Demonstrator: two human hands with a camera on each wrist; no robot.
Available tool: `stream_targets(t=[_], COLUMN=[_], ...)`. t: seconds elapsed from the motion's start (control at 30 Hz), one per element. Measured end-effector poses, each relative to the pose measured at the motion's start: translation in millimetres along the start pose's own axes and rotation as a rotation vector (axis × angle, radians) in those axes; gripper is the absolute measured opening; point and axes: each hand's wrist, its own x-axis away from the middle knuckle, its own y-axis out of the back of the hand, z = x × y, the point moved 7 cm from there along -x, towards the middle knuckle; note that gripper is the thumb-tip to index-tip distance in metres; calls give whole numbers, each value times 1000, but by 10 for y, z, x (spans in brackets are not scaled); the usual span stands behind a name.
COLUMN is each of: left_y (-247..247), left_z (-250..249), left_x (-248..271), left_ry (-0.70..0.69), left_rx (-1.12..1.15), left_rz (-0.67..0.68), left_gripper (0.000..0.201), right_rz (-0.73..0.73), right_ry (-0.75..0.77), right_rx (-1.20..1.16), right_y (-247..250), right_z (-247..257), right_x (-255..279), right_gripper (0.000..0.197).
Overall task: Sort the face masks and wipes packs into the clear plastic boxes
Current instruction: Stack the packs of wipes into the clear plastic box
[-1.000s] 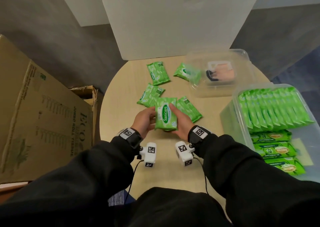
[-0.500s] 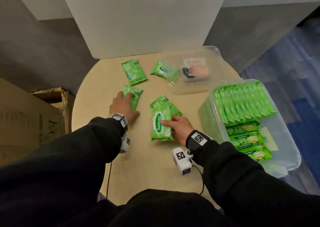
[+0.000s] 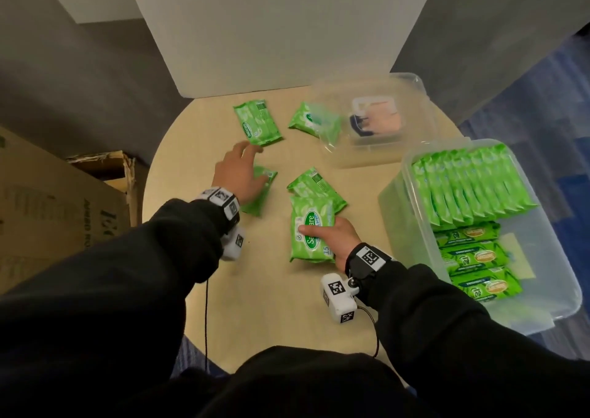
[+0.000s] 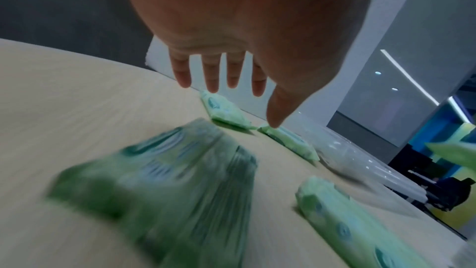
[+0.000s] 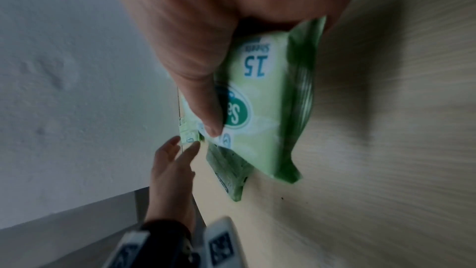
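My right hand [image 3: 322, 231] grips a green Sanicare wipes pack [image 3: 309, 242] at the table's middle, thumb across its label [image 5: 257, 99]. A second pack [image 3: 314, 183] lies just behind it, partly under it. My left hand [image 3: 250, 164] hovers with fingers [image 4: 211, 76] straight and spread over another pack [image 3: 260, 194], holding nothing. Beyond its fingertips lies a far pack [image 3: 257, 122]. One more pack [image 3: 314, 122] rests against the small clear box [image 3: 424, 98], which holds a mask packet [image 3: 378, 117]. The large clear box [image 3: 394, 200] at the right holds several wipes packs.
The round wooden table [image 3: 281, 306] has a white board [image 3: 271, 28] standing at its far edge. A big cardboard carton [image 3: 48, 210] stands on the floor to the left. The large box overhangs the table's right edge.
My left hand let go of the shared pack, went left onto another pack, then lifted and stretched toward the far pack. My right hand keeps its pack, low over the table.
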Motion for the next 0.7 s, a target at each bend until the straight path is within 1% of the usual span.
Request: stream_targets(t=[0.1, 0.2, 0.27, 0.33, 0.37, 0.47, 0.5, 0.57, 0.7], left_y=[40, -21, -131, -210, -217, -185, -186, -168, -104], left_z=[-147, -183, -136, -78, -67, -130, -144, -119, -65], left_x=[-368, -616, -709, -747, -763, -787, -794, -794, -740], left_ry=[-22, 60, 105, 114, 95, -6, -35, -57, -74], left_rx=[51, 65, 55, -10, -74, -232, -247, -249, -218], left_rz=[-2, 19, 64, 75, 45, -40, -45, -49, -72], left_gripper=[72, 82, 82, 74, 65, 27, 19, 14, 14], right_rz=[-64, -109, -106, -90, -86, -124, -148, -178, -194], right_ry=[61, 45, -1, -37, -45, -55, -50, -29, 16], right_rx=[37, -1, -56, -126, -159, -180, -160, -98, -21], right_y=[75, 232, 341, 416, 440, 501, 515, 513, 434], right_z=[65, 72, 26, -43, -77, -166, -175, -167, -114], right_x=[8, 51, 92, 134, 150, 170, 173, 151, 64], right_gripper=[40, 35, 38, 42, 44, 53, 53, 54, 55])
